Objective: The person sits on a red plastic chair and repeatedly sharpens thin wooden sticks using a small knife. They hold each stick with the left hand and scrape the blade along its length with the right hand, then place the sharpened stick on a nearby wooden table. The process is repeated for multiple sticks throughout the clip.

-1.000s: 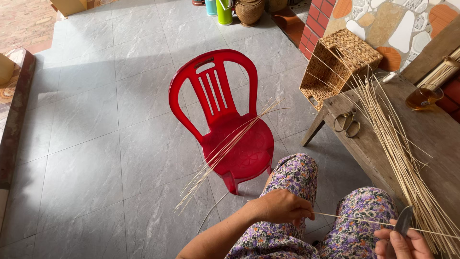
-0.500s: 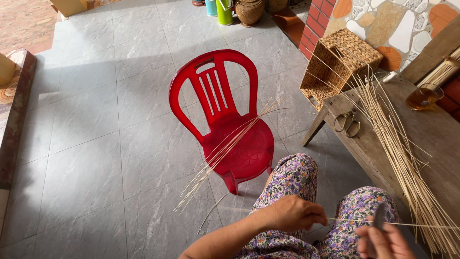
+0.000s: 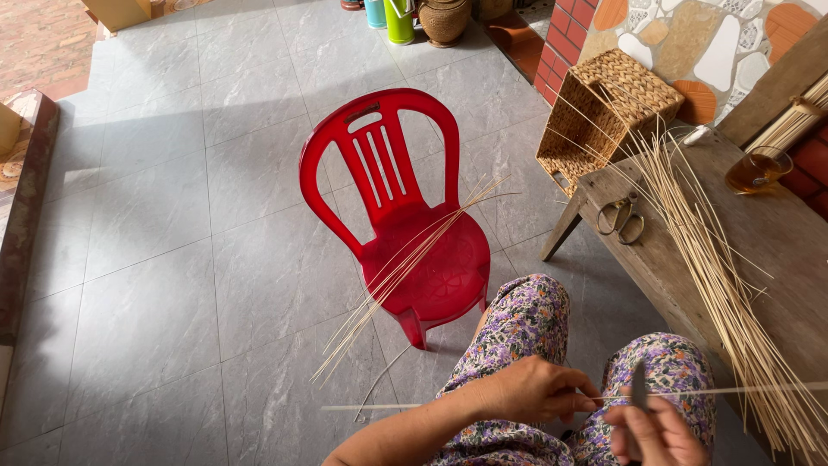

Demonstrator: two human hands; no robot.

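beyond the hands stands a red plastic chair (image 3: pixel 414 233) with thin strips across its seat; to the right hand's side, a wooden bench (image 3: pixel 776 250) bears a reed bundle (image 3: pixel 716 267). the left hand (image 3: pixel 535 390) pinches a long thin strip (image 3: pixel 448 406) (running crosswise). the right hand (image 3: pixel 660 431) grips what seems a small blade (image 3: pixel 639 384), touching the strip.

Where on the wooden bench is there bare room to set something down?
The wooden bench is bare between the pale reed bundle and the amber glass cup, toward its right edge. Its left end is crowded: metal scissors lie beside the reeds, which run its whole length toward the woven basket.
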